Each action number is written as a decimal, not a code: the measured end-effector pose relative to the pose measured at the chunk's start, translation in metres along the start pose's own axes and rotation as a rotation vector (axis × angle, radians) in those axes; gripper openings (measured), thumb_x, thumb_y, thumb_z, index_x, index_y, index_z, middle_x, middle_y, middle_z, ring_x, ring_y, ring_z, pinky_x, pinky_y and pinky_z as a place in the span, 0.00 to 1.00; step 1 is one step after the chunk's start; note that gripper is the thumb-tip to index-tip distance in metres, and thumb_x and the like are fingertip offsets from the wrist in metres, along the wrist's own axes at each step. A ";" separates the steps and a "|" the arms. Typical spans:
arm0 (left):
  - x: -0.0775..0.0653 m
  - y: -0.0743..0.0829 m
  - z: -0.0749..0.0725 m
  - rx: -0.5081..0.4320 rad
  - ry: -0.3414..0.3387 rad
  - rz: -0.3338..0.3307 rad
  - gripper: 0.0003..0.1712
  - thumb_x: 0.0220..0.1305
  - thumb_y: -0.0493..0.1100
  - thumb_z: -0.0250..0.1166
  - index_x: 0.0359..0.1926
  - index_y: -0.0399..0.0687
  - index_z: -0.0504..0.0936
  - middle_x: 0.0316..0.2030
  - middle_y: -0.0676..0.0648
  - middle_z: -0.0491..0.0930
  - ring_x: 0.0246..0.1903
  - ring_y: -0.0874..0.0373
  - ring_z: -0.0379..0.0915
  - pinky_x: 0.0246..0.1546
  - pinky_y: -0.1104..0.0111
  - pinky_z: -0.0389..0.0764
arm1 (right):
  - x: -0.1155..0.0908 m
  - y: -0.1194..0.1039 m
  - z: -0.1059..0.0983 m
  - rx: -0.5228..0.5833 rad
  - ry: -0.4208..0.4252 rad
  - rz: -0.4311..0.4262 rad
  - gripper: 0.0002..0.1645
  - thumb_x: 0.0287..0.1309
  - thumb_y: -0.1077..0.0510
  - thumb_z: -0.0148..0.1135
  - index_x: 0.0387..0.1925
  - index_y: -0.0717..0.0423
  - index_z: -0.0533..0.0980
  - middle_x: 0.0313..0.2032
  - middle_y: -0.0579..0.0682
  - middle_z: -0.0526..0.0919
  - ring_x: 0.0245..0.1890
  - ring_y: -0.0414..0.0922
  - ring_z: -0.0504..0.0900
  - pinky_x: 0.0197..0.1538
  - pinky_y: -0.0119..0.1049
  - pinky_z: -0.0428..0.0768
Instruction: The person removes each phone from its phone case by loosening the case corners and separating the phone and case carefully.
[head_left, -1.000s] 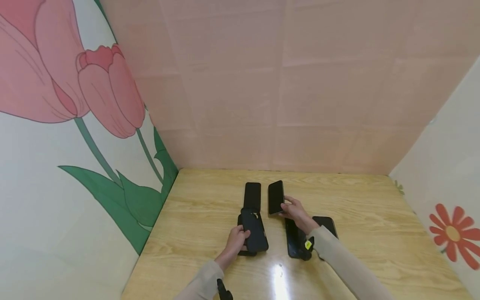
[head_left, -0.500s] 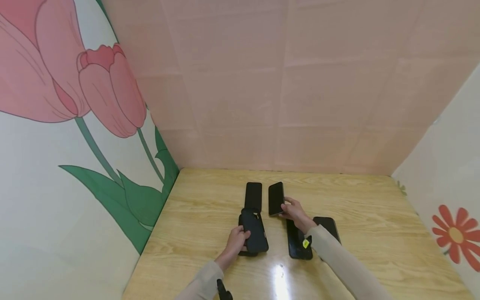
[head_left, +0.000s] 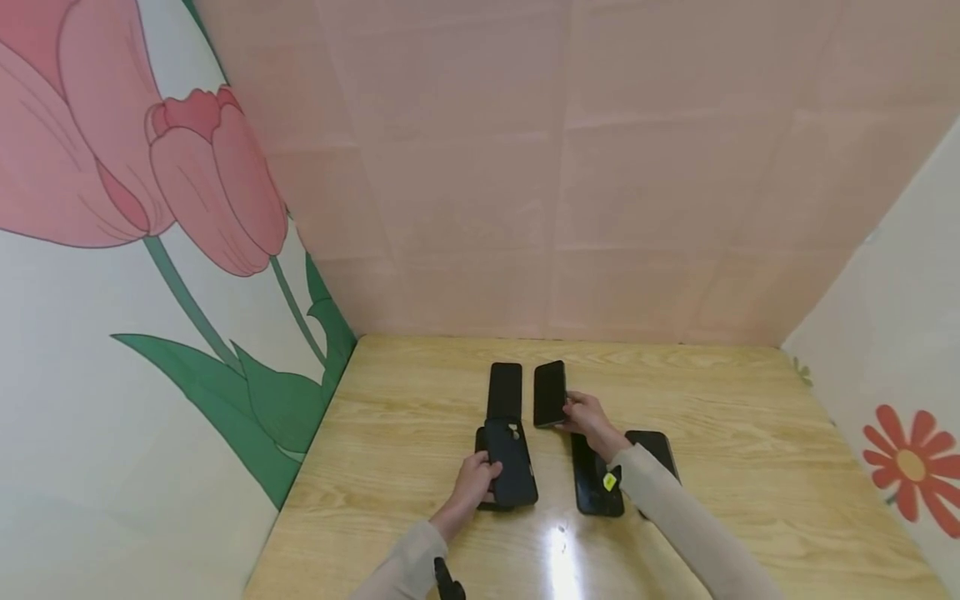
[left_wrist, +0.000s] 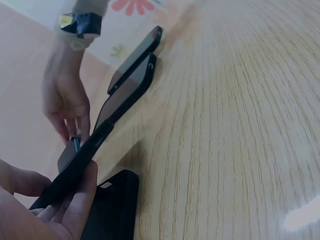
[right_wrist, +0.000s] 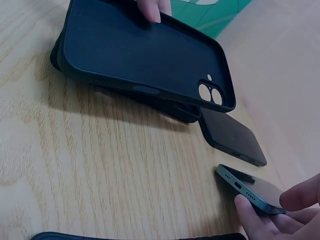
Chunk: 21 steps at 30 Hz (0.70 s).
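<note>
My left hand (head_left: 475, 482) grips a black phone case (head_left: 512, 467) by its left edge, thumb on the inner side. The case is tilted above the table, and the right wrist view shows its hollow inside (right_wrist: 140, 55) and two round camera holes. Beneath it lies another black case (left_wrist: 117, 210), partly covered. My right hand (head_left: 592, 421) pinches the lower end of a phone (head_left: 550, 396) with a dark screen. In the right wrist view this phone's greenish edge (right_wrist: 245, 190) with the charging port faces the camera, and the phone leans up from the wood.
A flat black phone-shaped piece (head_left: 506, 390) lies behind the held case. Two dark-cased phones (head_left: 596, 492) (head_left: 652, 450) lie on the wooden table (head_left: 405, 400) under and beside my right forearm. A pink wall (head_left: 465, 167) closes off the back, with flower-printed panels at both sides.
</note>
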<state>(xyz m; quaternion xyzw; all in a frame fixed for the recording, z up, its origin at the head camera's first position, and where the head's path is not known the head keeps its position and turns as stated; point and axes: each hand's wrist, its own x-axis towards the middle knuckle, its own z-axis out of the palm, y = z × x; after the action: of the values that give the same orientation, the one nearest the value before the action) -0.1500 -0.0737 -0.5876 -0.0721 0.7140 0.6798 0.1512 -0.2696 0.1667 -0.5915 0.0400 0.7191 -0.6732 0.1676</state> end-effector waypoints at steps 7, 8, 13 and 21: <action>-0.001 -0.001 0.002 0.006 -0.019 -0.022 0.21 0.71 0.38 0.55 0.61 0.30 0.73 0.48 0.38 0.82 0.45 0.46 0.81 0.39 0.55 0.84 | 0.005 0.004 -0.001 0.023 -0.006 0.040 0.32 0.70 0.72 0.38 0.72 0.75 0.47 0.69 0.76 0.54 0.67 0.68 0.61 0.57 0.52 0.76; 0.000 -0.001 0.002 0.006 -0.022 -0.026 0.22 0.71 0.38 0.55 0.61 0.30 0.73 0.49 0.38 0.81 0.45 0.46 0.81 0.39 0.55 0.84 | 0.005 0.003 -0.002 0.019 -0.012 0.039 0.32 0.70 0.71 0.38 0.72 0.76 0.46 0.69 0.77 0.53 0.67 0.68 0.60 0.58 0.53 0.75; 0.001 -0.002 0.003 0.019 -0.029 -0.038 0.24 0.71 0.38 0.55 0.63 0.31 0.72 0.51 0.38 0.81 0.47 0.47 0.80 0.40 0.56 0.84 | 0.005 0.000 -0.004 -0.005 -0.027 0.037 0.34 0.71 0.68 0.41 0.71 0.78 0.44 0.69 0.79 0.49 0.69 0.69 0.55 0.63 0.58 0.69; 0.000 -0.003 0.004 0.041 -0.050 -0.035 0.22 0.71 0.38 0.56 0.62 0.31 0.74 0.49 0.39 0.82 0.45 0.48 0.81 0.39 0.57 0.84 | 0.009 0.002 -0.008 -0.049 0.001 0.055 0.33 0.72 0.66 0.44 0.70 0.79 0.49 0.68 0.78 0.53 0.69 0.70 0.55 0.65 0.58 0.66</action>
<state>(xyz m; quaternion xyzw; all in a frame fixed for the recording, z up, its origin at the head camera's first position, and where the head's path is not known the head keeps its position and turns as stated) -0.1486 -0.0694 -0.5905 -0.0644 0.7225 0.6638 0.1825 -0.2789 0.1736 -0.5956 0.0560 0.7341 -0.6505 0.1865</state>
